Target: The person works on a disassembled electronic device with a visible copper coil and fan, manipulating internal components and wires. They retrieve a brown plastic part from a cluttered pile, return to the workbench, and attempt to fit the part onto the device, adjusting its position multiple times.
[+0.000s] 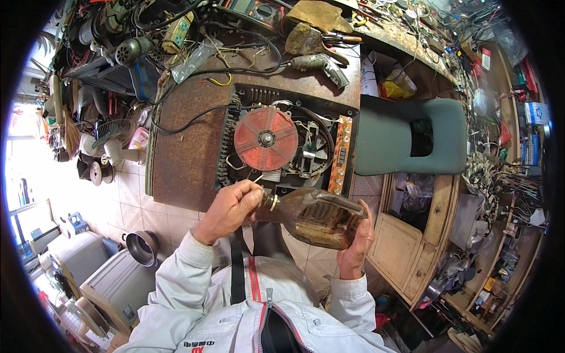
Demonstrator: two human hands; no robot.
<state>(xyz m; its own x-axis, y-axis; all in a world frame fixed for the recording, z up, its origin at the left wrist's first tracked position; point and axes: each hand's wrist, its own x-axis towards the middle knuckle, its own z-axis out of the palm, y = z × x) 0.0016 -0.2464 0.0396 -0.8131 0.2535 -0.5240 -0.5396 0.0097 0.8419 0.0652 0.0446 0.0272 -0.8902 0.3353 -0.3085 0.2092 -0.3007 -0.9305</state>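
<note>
A see-through brown plastic bottle [321, 226] with a moulded grip lies on its side in the air, just in front of the table edge. Its neck points left, and some dark residue shows inside. My left hand [231, 213] is closed around the neck end, hiding the cap area; a thin pale stick end pokes out above its thumb. Wrapped round the bottle's base end is my right hand [357, 241], its fingers partly behind the bottle. Beyond the bottle, an opened induction cooker [219, 150] shows a round red coil [266, 140], a circuit board and an orange panel board [341, 154].
The cooker rests on a worn brown table [176, 135]. A black cable [185, 125] loops across it. Farther back lie a heat gun [322, 66], a brush [309, 44] and a multimeter [256, 12]. A green stool [406, 135] stands right; a metal pot [141, 248] sits left.
</note>
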